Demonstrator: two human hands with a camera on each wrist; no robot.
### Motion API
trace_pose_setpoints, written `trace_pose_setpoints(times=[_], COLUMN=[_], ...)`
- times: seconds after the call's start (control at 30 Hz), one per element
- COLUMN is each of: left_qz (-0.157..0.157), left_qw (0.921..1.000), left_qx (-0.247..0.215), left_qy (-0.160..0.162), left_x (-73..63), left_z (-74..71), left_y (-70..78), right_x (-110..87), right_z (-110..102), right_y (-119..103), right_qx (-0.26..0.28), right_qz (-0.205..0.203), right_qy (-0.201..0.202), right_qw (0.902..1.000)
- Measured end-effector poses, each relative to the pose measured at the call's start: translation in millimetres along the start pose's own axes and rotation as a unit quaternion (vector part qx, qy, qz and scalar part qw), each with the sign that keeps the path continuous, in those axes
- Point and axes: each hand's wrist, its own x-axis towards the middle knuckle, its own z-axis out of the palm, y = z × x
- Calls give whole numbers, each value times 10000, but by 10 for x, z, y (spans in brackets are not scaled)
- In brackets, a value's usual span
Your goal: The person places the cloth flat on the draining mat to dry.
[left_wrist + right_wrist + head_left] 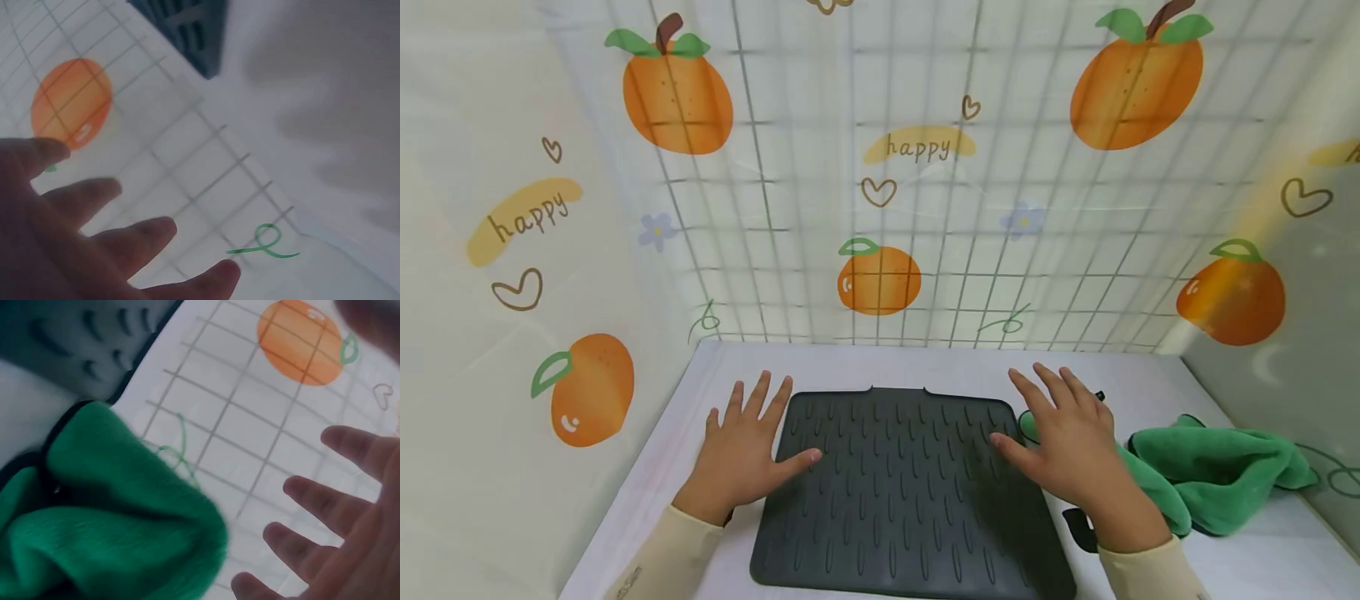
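A dark grey ridged rubber mat lies on the white table between my two hands. My left hand is spread over the mat's left edge, its thumb reaching above the ridges. Over the mat's upper right corner, my right hand is held with fingers spread and nothing in it. A crumpled green cloth with dark edging lies beside and partly behind the right hand. In the right wrist view the cloth shows its folds, apart from the right hand's fingers.
White curtains with orange prints and a wire grid behind them enclose the table at the back and sides. A small black piece shows beside the right wrist.
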Motion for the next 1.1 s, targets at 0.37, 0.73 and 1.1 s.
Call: trace_pose_setpoints(times=[0.37,0.73,1.1], left_qz=[-422,-799,-899], left_qw=[9959,9901,9878], left_qx=[-289,-437,-455], left_qy=[-740,-1063,-1190], left_x=[-199,-193,-217], left_z=[263,290,288], left_y=[-170,-194,-182], right_x=[-259,-315,-347], right_z=[131,211,224], right_y=[262,383,480], right_qx=[60,-168,-210], right_qz=[774,1342,1599], right_qy=[-104,-196,-281], right_qw=[9969,9906,9865])
